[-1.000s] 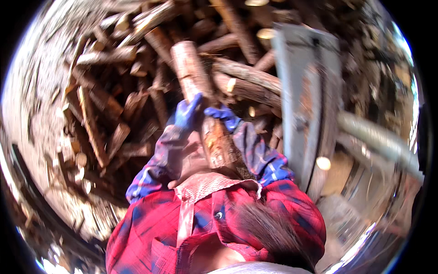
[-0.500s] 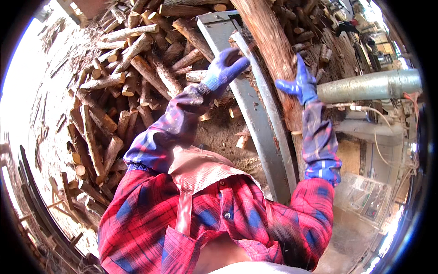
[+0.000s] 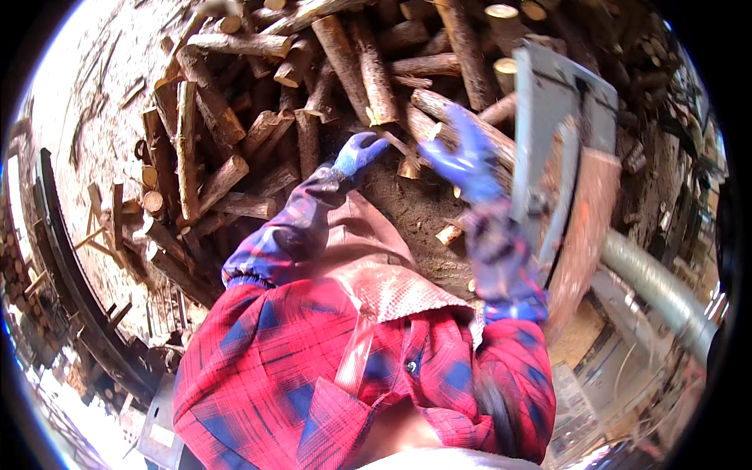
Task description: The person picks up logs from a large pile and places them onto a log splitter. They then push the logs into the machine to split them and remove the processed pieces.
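Observation:
Both hands wear blue-purple gloves. My left hand [image 3: 360, 153] hovers in front of my apron, its fingers loosely curved with a gap to the thumb and nothing between them. It is nearest to an upright log [image 3: 372, 74] in the pile. My right hand [image 3: 466, 160] is slightly blurred by motion, fingers spread, in front of a log leaning across the pile [image 3: 501, 141]; whether they touch I cannot tell. To its right, a thick reddish-brown log [image 3: 580, 243] lies along a grey metal machine bed [image 3: 540, 102].
Cut logs [image 3: 211, 102] are heaped ahead and to the left. Bare dirt with a short wood piece [image 3: 449, 233] lies between my apron and the pile. A silver metal cylinder [image 3: 658, 290] juts out at the right. Dark metal rails [image 3: 66, 258] run along the left.
The view has turned left, so the machine and thick log now sit farther right. My right hand has come away from the thick log toward the pile; my left hand has left the machine bed.

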A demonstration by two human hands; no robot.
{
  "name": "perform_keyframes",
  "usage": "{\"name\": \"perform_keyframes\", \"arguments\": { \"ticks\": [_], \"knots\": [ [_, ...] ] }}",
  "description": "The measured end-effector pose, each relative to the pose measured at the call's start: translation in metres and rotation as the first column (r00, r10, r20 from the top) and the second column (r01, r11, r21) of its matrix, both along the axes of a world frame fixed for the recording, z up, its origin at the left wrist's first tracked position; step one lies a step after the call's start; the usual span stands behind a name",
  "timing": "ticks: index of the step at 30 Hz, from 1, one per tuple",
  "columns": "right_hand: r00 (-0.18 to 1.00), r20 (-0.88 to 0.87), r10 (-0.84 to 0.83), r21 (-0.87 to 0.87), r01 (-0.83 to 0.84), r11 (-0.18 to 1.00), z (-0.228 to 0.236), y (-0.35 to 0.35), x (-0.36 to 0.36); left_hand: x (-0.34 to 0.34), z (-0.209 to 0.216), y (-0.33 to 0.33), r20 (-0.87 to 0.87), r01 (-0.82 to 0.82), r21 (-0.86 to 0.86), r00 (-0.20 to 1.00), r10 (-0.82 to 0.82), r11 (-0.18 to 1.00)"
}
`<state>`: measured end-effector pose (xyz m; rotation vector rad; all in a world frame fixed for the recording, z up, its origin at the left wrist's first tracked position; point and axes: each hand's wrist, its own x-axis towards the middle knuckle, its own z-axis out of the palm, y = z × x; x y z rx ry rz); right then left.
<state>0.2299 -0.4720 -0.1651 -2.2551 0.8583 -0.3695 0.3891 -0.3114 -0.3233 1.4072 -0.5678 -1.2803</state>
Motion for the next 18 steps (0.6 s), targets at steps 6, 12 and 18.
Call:
{"name": "perform_keyframes", "arguments": {
  "ticks": [6, 12, 18],
  "knots": [
    [0.842, -0.534, 0.071, 0.586, 0.309, 0.749, -0.346, -0.065, 0.102, 0.095, -0.064, 0.075, 0.030, -0.329, 0.263, 0.942, 0.334, 0.907],
    [0.608, -0.793, -0.015, 0.318, 0.435, 0.843, -0.488, -0.124, 0.171, 0.149, -0.144, 0.186, -0.053, -0.365, 0.786, 0.765, 0.642, 0.499],
    [0.682, -0.729, -0.064, 0.371, 0.472, 0.799, -0.537, -0.150, 0.187, 0.140, -0.210, 0.193, -0.054, -0.258, 0.824, 0.851, 0.523, 0.505]
  ]
}}
